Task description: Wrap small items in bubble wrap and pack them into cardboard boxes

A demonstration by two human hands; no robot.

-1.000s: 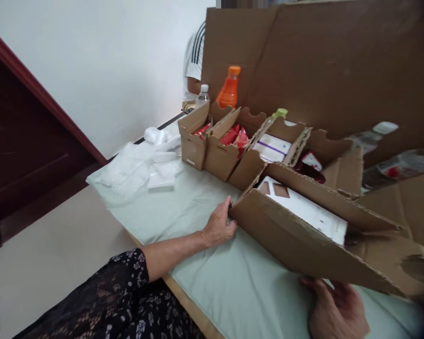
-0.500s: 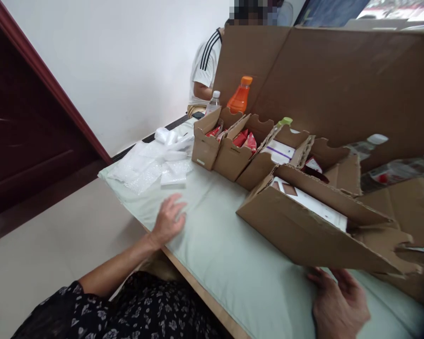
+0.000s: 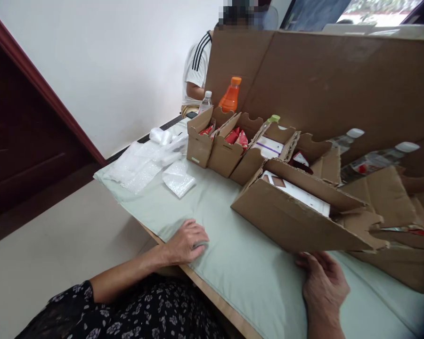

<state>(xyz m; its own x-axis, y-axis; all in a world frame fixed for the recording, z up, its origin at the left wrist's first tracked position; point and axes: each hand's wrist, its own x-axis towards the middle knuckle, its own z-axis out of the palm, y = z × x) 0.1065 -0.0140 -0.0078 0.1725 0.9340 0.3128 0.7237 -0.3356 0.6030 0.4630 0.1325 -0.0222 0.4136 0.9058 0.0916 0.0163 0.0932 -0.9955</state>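
Note:
My left hand (image 3: 187,242) rests on the pale green cloth (image 3: 226,263) by the table's near edge. Its fingers are bent loosely, with a gap to the thumb, and it seems to hold nothing. Beyond it lies a flat square of bubble wrap (image 3: 179,179). My right hand (image 3: 325,278) lies at the lower edge of a long brown cardboard box (image 3: 289,221). Thumb and fingers are apart there, their tips partly hidden by the box. Inside that box a white carton (image 3: 300,193) shows, with brown squares at one end.
More cardboard boxes (image 3: 199,151) stand in a row behind, some with red packets (image 3: 242,139). An orange bottle (image 3: 230,96) and clear bottles (image 3: 381,157) stand or lean before a tall cardboard panel (image 3: 321,80). Loose bubble wrap (image 3: 134,162) lies left; a person (image 3: 198,66) sits beyond.
My left hand has come back toward the near edge and settled on the cloth, fingers more bent. The bubble wrap square lies turned and slightly nearer. My right hand stays by the box.

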